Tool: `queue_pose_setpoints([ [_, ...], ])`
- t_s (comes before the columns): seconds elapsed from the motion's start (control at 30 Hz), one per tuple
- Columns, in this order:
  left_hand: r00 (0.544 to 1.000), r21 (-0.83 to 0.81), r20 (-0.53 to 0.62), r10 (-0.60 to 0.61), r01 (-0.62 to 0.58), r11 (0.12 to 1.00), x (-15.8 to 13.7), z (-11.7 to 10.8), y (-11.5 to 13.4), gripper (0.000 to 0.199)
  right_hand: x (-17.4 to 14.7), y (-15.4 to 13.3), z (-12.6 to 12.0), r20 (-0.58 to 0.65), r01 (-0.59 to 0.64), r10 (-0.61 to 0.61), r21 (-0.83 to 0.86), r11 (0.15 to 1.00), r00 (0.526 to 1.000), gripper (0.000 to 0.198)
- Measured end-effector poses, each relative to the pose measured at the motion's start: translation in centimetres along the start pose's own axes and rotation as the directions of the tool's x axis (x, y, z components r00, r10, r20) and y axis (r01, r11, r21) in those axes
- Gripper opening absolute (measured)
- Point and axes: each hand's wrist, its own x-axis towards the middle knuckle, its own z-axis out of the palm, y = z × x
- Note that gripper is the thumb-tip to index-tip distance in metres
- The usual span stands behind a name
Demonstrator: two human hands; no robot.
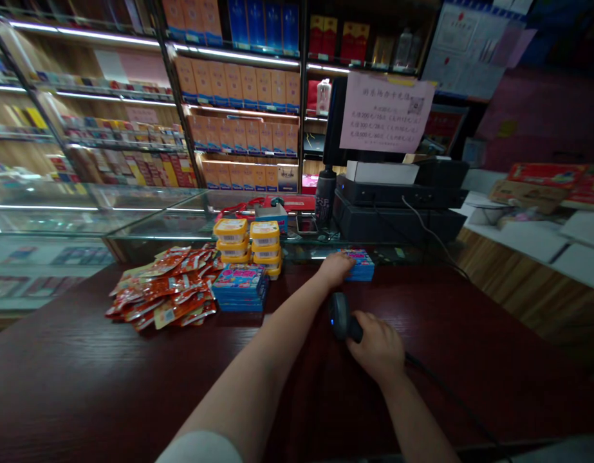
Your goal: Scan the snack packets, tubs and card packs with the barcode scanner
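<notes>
My right hand is wrapped round the handle of a black barcode scanner with a small blue light; its cable trails toward the lower right. My left hand reaches forward, its fingers closed over the left side of a small stack of blue packets with pink lettering. A taller stack of similar blue packets stands to the left. Behind that are two stacks of yellow tubs with clear lids. A heap of shiny orange-red pouches lies farther left.
All this rests on a dark red-brown counter. Beyond it is a glass display case. A monitor with a paper sign and black machines stand at the back right. Lit shelves hold many boxes.
</notes>
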Motion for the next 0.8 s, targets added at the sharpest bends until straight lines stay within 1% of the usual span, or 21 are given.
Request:
queue_pose_setpoints([
  [0.13,0.991,0.092,0.09,0.102,-0.11,0.99,0.3,-0.5,0.2,0.007,0.0,0.0,0.0,-0.004,-0.001,0.001,-0.005,1.0,1.0,0.03],
  [0.17,0.987,0.115,0.109,0.122,-0.134,0.984,0.3,-0.7,0.2,0.007,0.0,0.0,-0.1,-0.003,-0.003,0.003,-0.007,1.0,1.0,0.031],
  [0.23,0.977,0.175,0.147,0.155,-0.18,0.968,-0.1,-1.4,0.1,0.015,0.0,0.0,-0.1,0.0,-0.008,0.008,-0.009,1.0,1.0,0.032],
  [0.3,0.98,0.233,0.142,0.141,-0.171,0.957,-0.9,-2.3,-0.2,0.018,0.1,0.0,-0.2,0.005,-0.01,0.01,-0.01,1.0,1.0,0.032],
  [0.33,0.988,0.243,0.106,0.11,-0.133,0.961,-1.5,-2.8,-0.4,0.018,0.1,0.0,-0.2,0.007,-0.01,0.01,-0.009,1.0,1.0,0.032],
  [0.37,0.997,0.225,0.046,0.064,-0.072,0.972,-2.3,-3.4,-0.5,0.017,0.1,0.0,-0.2,0.009,-0.01,0.01,-0.008,1.0,1.0,0.032],
  [0.4,1.0,0.176,-0.03,0.007,-0.001,0.984,-3.2,-3.9,-0.7,0.016,0.1,0.1,-0.2,0.011,-0.009,0.009,-0.007,1.0,1.0,0.032],
  [0.43,0.991,0.092,-0.117,-0.064,0.075,0.993,-4.1,-4.4,-0.8,0.016,0.1,0.1,-0.2,0.012,-0.008,0.008,-0.005,1.0,1.0,0.032],
  [0.47,0.966,-0.029,-0.207,-0.155,0.152,0.988,-5.2,-4.7,-0.8,0.015,0.1,0.0,-0.2,0.014,-0.007,0.007,-0.002,1.0,1.0,0.032],
  [0.5,0.92,-0.186,-0.285,-0.271,0.224,0.957,-6.2,-5.0,-0.8,0.014,0.0,0.0,-0.3,0.014,-0.006,0.006,0.002,1.0,1.0,0.032],
  [0.53,0.852,-0.373,-0.332,-0.404,0.275,0.886,-7.3,-5.1,-0.6,0.012,0.0,0.0,-0.3,0.015,-0.004,0.004,0.007,1.0,1.0,0.032],
  [0.57,0.77,-0.571,-0.335,-0.543,0.292,0.767,-8.4,-5.2,-0.4,0.01,0.0,0.0,-0.5,0.015,-0.003,0.003,0.011,1.0,1.0,0.032],
  [0.6,0.688,-0.753,-0.284,-0.668,0.271,0.599,-9.4,-5.2,-0.1,0.011,-0.1,-0.1,-0.6,0.014,0.0,0.0,0.017,1.0,1.0,0.031],
  [0.63,0.618,-0.89,-0.187,-0.764,0.222,0.398,-10.4,-5.1,0.4,0.016,-0.2,-0.1,-0.7,0.012,0.004,-0.004,0.023,1.0,1.0,0.031],
  [0.67,0.564,-0.967,-0.062,-0.823,0.17,0.19,-11.4,-5.0,0.8,0.022,-0.3,-0.2,-0.9,0.01,0.009,-0.01,0.029,1.0,1.0,0.031],
  [0.7,0.523,-0.991,0.066,-0.85,0.13,0.003,-12.2,-4.9,1.2,0.027,-0.5,-0.2,-1.1,0.008,0.014,-0.015,0.034,0.999,1.0,0.031],
  [0.73,0.484,-0.984,0.177,-0.857,0.107,-0.143,-13.0,-4.9,1.7,0.032,-0.6,-0.3,-1.2,0.005,0.019,-0.019,0.04,0.999,1.0,0.03],
  [0.77,0.446,-0.965,0.261,-0.856,0.093,-0.246,-13.7,-4.8,2.0,0.034,-0.7,-0.4,-1.4,0.003,0.021,-0.021,0.044,0.999,1.0,0.03],
  [0.8,0.416,-0.947,0.313,-0.854,0.076,-0.311,-14.3,-4.8,2.3,0.035,-0.8,-0.4,-1.5,0.002,0.022,-0.022,0.048,0.999,1.0,0.03],
])
